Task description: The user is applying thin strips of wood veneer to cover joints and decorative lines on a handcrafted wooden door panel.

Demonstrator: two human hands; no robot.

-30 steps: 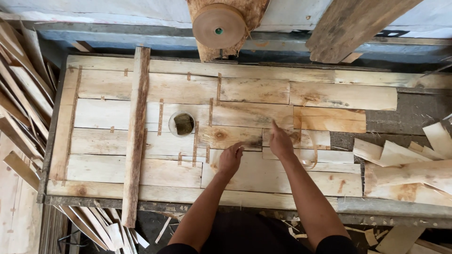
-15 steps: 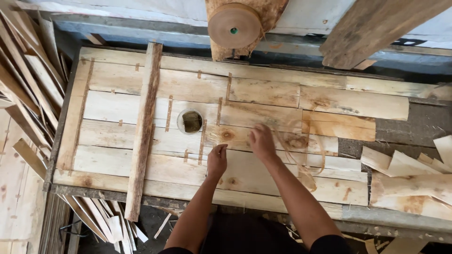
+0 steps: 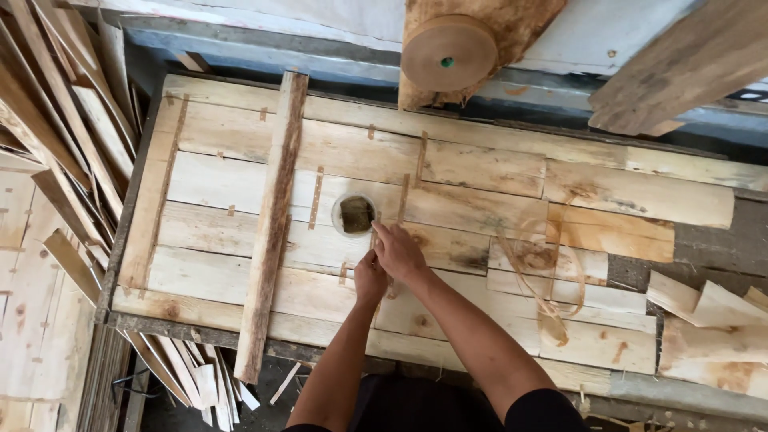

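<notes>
Most veneer sheets [image 3: 480, 168] lie taped on the worktop [image 3: 136, 240]; both hands, left hand [image 3: 370, 276] and right hand [image 3: 400, 252], fingers curled, press a tape strip [image 3: 374, 240] beside the small bowl [image 3: 354, 214], loose tape [image 3: 544, 280] unused.

Veneer sheets [image 3: 480, 168] are lying edge to edge across the worktop [image 3: 128, 316]. A long batten [image 3: 272, 224] is lying on them at nine o'clock. A small cup [image 3: 354, 214] is sitting at centre, with both hands [image 3: 388, 264] resting just at its five o'clock. A tape roll [image 3: 448, 52] is standing at twelve o'clock. Loose strips [image 3: 48, 152] are leaning beyond nine o'clock; offcuts [image 3: 704, 320] are lying at four o'clock.
</notes>
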